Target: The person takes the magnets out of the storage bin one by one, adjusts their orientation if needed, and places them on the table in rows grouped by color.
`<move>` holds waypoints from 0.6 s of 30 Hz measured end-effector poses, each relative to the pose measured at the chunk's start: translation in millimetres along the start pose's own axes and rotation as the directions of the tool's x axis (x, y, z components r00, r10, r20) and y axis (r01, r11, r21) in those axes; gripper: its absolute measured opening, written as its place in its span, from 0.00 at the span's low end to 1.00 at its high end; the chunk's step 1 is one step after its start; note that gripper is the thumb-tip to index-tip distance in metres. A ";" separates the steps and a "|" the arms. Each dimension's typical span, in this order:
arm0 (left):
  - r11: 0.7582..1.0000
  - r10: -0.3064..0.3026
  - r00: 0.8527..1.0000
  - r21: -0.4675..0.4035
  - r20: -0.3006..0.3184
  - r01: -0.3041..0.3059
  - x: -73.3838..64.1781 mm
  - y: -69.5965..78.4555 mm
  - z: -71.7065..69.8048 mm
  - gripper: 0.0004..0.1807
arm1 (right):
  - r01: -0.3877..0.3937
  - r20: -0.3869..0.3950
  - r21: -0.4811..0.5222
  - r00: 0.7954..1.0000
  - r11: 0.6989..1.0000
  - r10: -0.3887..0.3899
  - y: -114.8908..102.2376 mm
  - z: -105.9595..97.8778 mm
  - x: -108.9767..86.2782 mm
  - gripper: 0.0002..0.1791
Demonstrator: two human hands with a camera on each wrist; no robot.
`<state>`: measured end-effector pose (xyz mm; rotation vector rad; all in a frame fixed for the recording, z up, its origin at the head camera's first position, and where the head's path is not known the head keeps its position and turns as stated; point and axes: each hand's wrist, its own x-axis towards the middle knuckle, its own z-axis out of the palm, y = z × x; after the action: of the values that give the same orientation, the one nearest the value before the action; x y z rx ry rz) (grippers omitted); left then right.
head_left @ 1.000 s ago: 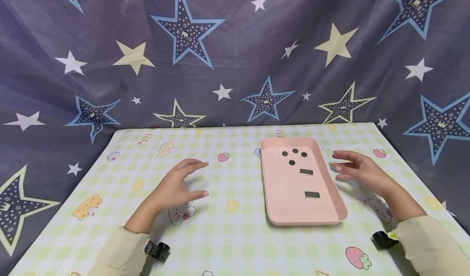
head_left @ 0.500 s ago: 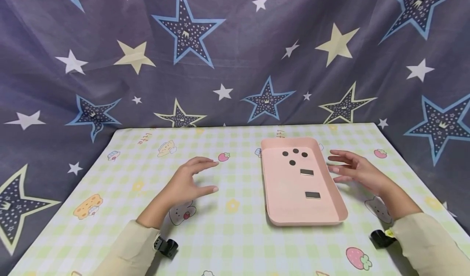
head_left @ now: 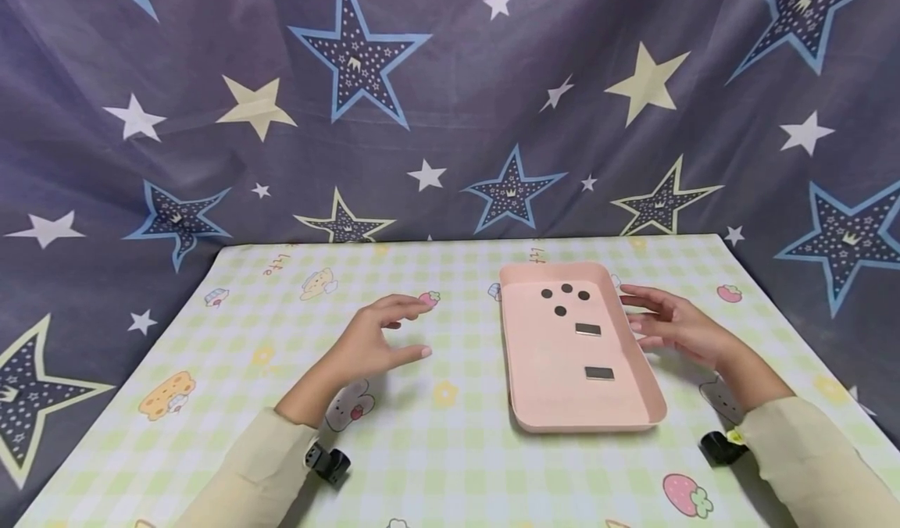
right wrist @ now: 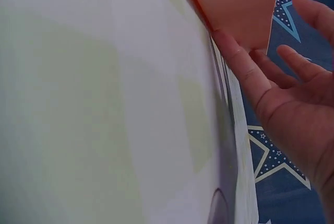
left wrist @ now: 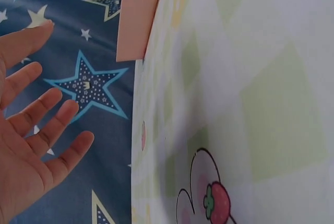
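A pink rectangular tray lies right of centre in the head view. Several small black discs sit in its far half, with two dark rectangular pieces closer to me. At the tray's right wall is my right hand; in the right wrist view its fingertips meet the pink side, fingers loosely extended. My left hand hovers over the cloth left of the tray, thumb and fingers spread apart with nothing between them. In the left wrist view the tray's side shows beyond the left fingers.
A green-and-white checked cloth with printed strawberries and animals covers the table. Behind it hangs a dark star-patterned curtain. Each sleeve carries a small black wrist camera.
My left hand has moved right toward the tray. The right hand has shifted left, up to the tray's right wall. The tray and its pieces stay in place.
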<state>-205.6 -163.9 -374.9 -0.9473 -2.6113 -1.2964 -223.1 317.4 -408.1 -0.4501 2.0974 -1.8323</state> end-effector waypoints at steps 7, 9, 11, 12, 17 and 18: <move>0.999 0.012 1.000 -0.043 0.012 -0.012 5.4 2.0 6.5 0.28 | -0.036 0.031 0.008 0.999 0.999 0.035 3.3 -0.8 3.3 0.38; 0.999 0.007 1.000 -0.043 0.015 -0.006 7.5 2.5 9.0 0.27 | -0.046 0.029 -0.008 0.999 0.999 0.046 4.0 -0.7 3.5 0.38; 0.999 0.002 1.000 -0.043 0.018 -0.002 10.0 3.2 11.1 0.26 | -0.046 0.032 -0.009 0.998 0.999 0.047 4.4 -1.1 3.5 0.38; 0.999 0.002 1.000 -0.044 0.019 -0.001 11.5 3.3 12.1 0.26 | -0.044 0.033 -0.010 0.998 0.999 0.045 4.6 -1.5 3.4 0.38; 0.998 0.006 1.000 -0.058 0.025 -0.004 17.8 4.2 15.6 0.24 | -0.048 0.038 -0.020 0.998 0.999 0.048 4.8 -2.9 3.6 0.38; 0.998 0.006 1.000 -0.061 0.029 -0.004 18.8 4.1 16.2 0.24 | -0.051 0.038 -0.024 0.998 0.998 0.052 4.8 -3.0 3.9 0.38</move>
<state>-215.3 -140.7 -376.3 -0.9879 -2.6031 -1.3792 -228.0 318.9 -412.6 -0.4295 2.0868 -1.7594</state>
